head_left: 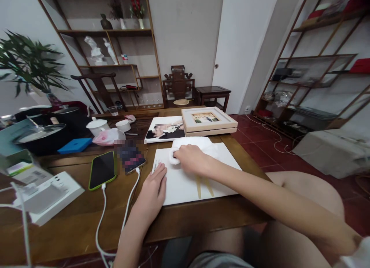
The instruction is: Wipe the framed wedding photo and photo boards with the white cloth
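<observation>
A flat white panel (179,189) lies near the table's front edge, with two yellowish strips (199,187) on its surface. My right hand (192,160) grips a bunched white cloth (204,142) and presses it onto the panel's upper middle. My left hand (157,183) rests flat on the panel's left edge, fingers stretched out beside some small print. Just behind the panel lie a photo print (166,128) and a pale wooden picture frame (212,121), which sits on another light frame or box.
To the left, two phones, one green-edged (102,171), are plugged into white cables. A power strip (53,194), a blue box (75,145), a white teapot (97,125) and dark pots (40,135) stand there. Chairs and shelves are behind.
</observation>
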The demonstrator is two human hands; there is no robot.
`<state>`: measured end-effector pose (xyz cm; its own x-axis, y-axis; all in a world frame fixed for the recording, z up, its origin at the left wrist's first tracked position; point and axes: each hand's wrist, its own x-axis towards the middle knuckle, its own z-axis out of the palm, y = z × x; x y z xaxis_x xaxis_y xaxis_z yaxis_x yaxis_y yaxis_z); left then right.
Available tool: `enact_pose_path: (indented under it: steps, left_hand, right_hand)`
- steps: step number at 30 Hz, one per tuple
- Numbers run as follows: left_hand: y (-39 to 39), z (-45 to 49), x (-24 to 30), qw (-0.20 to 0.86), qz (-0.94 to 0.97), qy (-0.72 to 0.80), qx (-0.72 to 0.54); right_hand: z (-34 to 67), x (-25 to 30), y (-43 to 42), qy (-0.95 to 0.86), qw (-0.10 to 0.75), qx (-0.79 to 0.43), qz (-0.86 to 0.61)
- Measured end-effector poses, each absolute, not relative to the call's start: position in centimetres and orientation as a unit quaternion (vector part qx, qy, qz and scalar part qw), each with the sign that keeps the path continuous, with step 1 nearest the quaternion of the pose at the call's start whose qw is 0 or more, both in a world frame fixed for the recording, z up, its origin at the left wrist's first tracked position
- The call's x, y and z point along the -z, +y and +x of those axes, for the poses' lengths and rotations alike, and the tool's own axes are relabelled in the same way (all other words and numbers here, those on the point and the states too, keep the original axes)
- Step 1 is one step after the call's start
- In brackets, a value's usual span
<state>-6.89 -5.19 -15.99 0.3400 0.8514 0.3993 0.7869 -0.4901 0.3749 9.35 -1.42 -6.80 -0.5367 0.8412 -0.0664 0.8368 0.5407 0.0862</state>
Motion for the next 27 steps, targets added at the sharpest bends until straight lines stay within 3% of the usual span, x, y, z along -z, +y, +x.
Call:
enact_pose_path:
  steps: [7, 14, 17, 27]
  left_hand:
    - [-5.1, -6.9, 16.2, 0.046, 0.819, 0.496, -0.285]
    - [-5.2, -6.7, 15.9, 0.042, 0.820, 0.499, -0.277]
    - [-5.2, -6.8, 15.9, 0.042, 0.820, 0.499, -0.279]
    - [-5.3, -6.9, 15.9, 0.050, 0.818, 0.500, -0.280]
  right_hand:
    - [10.4, 7.0, -5.8, 0.899, 0.077, -0.014, 0.432]
    - [12.9, 9.6, -11.5, 0.922, 0.023, -0.005, 0.387]
    - [13.2, 9.7, -9.2, 0.914, -0.005, -0.012, 0.406]
    - [14.6, 8.4, 1.3, 0.862, 0.021, -0.037, 0.505]
